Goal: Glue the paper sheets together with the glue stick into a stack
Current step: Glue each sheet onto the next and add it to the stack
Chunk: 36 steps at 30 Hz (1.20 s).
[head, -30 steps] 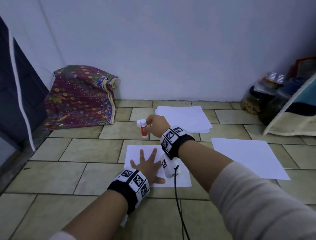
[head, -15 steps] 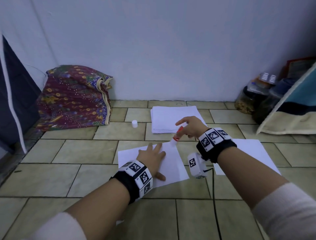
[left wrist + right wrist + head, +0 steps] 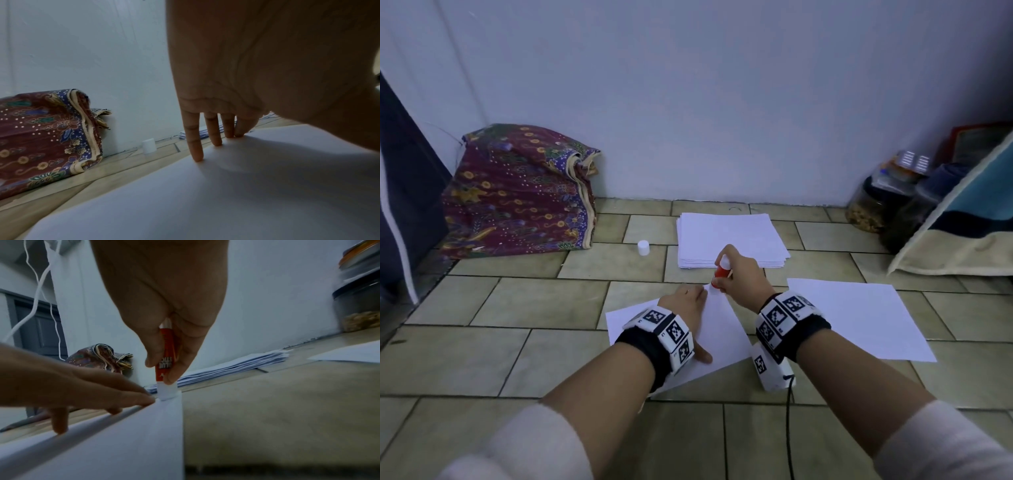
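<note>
At far left, a folded maroon batik cloth [image 3: 517,192] with floral print leans against the pale wall on the beige tiled floor [image 3: 482,301]. To its right, a small white cylindrical cap [image 3: 643,247] stands upright on a tile, apart from everything else. Next comes the left hand [image 3: 685,308], palm down with fingers [image 3: 195,146] straight and spread, fingertips pressing a flat white paper sheet [image 3: 722,329] that lies at a slant on the floor in front of the person; this hand holds nothing. Directly beside those fingertips, the right hand [image 3: 739,274] pinches the orange-red, white-ended glue stick [image 3: 166,356] between thumb and curled fingers. The stick's long axis is nearly vertical, leaning slightly; its white applicator end points down and touches the far corner of the pressed sheet, while the other white end points up out of the fist. Both wrists carry black bands with square black-and-white marker tiles. Behind the hands, a thick stack of white paper sheets [image 3: 729,240] lies flat near the wall, edges slightly fanned. Further right, a second single white sheet [image 3: 859,315] lies flat on the tiles. At far right stand clear plastic jars [image 3: 873,209] beside a blue and cream fabric edge [image 3: 962,226].
</note>
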{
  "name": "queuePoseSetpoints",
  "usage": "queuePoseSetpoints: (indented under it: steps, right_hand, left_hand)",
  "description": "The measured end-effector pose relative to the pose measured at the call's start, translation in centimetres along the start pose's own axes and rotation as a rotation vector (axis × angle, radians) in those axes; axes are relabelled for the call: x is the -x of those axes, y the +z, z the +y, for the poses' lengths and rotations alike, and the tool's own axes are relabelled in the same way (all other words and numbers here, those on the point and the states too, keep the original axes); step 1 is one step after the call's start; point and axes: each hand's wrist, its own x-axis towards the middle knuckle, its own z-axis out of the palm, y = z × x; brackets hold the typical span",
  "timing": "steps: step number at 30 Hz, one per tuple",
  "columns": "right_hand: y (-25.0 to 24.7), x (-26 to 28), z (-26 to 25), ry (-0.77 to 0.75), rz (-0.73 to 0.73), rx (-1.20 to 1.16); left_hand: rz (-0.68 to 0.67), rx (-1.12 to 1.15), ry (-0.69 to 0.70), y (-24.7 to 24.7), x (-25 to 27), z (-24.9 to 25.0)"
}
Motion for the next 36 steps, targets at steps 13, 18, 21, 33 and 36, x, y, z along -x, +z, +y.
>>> queuePoseSetpoints:
  steps: [13, 18, 21, 33, 36]
  right_hand:
    - [-2.1, 1.6, -0.4, -0.177, -0.274, 0.256]
    - [-3.0, 4.2, 0.4, -0.208, -0.343, 0.219]
    - [-3.6, 5.8, 1.1, -0.212, -0.381, 0.199]
    - [-4.8, 7.2, 4.1, 0.293, -0.097, -0.73]
    - [-4.4, 6.4, 4.2, 0.432, 0.018, -0.986]
  left_hand:
    - [0.051, -0.045, -0.021, -0.8, 0.6, 0.7]
    - [0.054, -0.059, 0.005, -0.9, 0.7, 0.6]
    - [0.031, -0.103, 0.029, -1.1, 0.5, 0.5]
    - [0.016, -0.212, -0.025, -1.1, 1.4, -1.2]
    - [0.065, -0.157, 0.113, -0.5, 1.6, -1.4]
